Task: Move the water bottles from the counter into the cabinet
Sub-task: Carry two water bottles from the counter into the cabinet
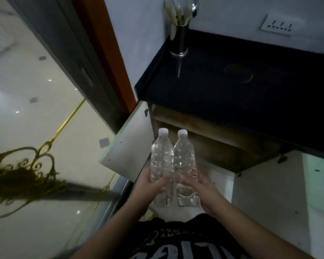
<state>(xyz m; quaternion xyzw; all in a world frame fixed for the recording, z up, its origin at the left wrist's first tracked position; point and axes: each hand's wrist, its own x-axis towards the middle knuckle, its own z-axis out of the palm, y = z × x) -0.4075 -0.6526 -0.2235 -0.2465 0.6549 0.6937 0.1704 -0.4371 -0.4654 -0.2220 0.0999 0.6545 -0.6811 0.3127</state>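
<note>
Below a black stone counter [232, 86], cabinet doors [129, 146] stand open; at 6 o'clock, left hand [151, 184] and right hand [204, 186] each clasp a clear plastic water bottle [161, 159], [185, 161].

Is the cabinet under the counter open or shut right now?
Open. The left cabinet door is swung outward, and the wooden interior shows behind the two water bottles.

We see a dim, soft picture; bright spots shine on the floor [36, 94] at left, edges bend.
</note>
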